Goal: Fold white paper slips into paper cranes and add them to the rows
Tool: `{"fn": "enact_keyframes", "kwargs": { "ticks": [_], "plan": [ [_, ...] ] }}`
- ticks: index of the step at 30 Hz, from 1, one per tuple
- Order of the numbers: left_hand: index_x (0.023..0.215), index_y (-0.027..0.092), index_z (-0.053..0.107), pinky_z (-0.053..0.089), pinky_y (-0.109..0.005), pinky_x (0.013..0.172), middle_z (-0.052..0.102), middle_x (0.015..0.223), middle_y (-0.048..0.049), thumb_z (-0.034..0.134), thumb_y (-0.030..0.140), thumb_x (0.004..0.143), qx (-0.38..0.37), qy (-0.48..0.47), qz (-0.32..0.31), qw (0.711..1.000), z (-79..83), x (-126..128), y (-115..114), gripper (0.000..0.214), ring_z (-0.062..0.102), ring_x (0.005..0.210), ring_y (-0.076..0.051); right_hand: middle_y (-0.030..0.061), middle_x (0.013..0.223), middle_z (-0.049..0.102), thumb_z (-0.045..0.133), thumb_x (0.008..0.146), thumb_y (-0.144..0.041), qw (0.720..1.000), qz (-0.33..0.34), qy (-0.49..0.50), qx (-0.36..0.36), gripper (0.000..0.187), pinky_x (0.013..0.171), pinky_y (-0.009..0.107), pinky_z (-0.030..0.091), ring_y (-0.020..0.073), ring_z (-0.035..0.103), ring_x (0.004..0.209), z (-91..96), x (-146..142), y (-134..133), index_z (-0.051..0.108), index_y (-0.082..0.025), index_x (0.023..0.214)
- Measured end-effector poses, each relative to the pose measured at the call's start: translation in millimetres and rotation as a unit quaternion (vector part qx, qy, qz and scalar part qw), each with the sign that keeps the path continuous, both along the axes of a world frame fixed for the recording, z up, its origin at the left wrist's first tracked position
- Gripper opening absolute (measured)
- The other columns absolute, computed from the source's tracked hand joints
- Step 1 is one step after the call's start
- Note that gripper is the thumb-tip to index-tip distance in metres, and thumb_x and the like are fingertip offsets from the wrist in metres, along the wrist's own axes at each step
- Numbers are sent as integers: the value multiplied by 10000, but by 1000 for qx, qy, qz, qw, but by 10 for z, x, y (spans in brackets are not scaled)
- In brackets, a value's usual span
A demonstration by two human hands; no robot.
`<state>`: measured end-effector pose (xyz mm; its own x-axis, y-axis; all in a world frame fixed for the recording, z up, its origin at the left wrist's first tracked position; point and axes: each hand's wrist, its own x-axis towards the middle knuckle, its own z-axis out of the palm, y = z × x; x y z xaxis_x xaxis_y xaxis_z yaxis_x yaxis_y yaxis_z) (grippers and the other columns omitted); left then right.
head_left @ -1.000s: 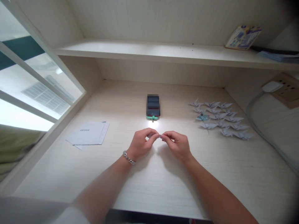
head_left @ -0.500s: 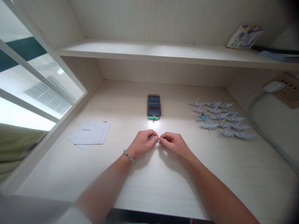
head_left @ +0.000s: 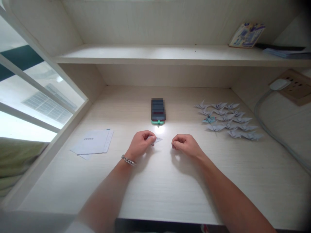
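Observation:
My left hand, with a metal bracelet at the wrist, pinches a small folded piece of pale paper just above the light wooden desk. My right hand rests a short way to the right with its fingers curled in; nothing shows in them. A phone with its lamp lit lies on the desk just beyond both hands. Several folded paper cranes lie in rows at the right.
A small stack of white sheets lies at the left near a slanted window frame. A shelf above carries a booklet. A grey cable runs from a wall socket at the right.
My hands, joined on the folded paper before, have parted. The paper stays with my left hand; my right hand has drawn away to the right.

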<state>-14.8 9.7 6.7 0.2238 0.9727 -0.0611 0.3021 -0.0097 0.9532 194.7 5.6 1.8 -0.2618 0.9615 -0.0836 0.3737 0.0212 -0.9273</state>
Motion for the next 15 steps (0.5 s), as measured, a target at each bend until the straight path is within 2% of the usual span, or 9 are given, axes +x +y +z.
{"fn": "enact_keyframes", "kwargs": {
  "ticks": [3,5,9,15],
  "plan": [
    [754,126,619,419,-227,540,616,612,-28,526,328,763,-10,-3,13,1000,-36,31,5,222,559,566,-125,35,641,637,531,711,-260,997,-35,63,-19,147,542,247,415,136,538,553,-32,-19,22,629,-151,706],
    [770,131,630,433,-233,571,639,657,-39,517,330,771,3,10,-15,1000,-52,101,-19,228,576,604,-133,29,678,641,531,733,-284,997,0,70,-19,173,564,247,420,144,561,603,-47,-74,6,639,-160,786],
    [779,150,641,425,-227,575,657,720,-40,501,321,785,39,62,-42,996,-48,216,-83,221,568,637,-133,-4,619,599,508,744,-246,999,19,8,29,147,533,230,374,124,517,579,-43,-162,-58,630,-169,715],
    [778,171,629,420,-219,617,659,770,-20,480,269,802,69,90,-65,991,-21,213,-134,180,566,703,-127,-19,604,568,494,721,-179,996,35,-49,62,137,526,226,343,116,481,576,20,-161,-75,616,-173,659]
  ]
}}
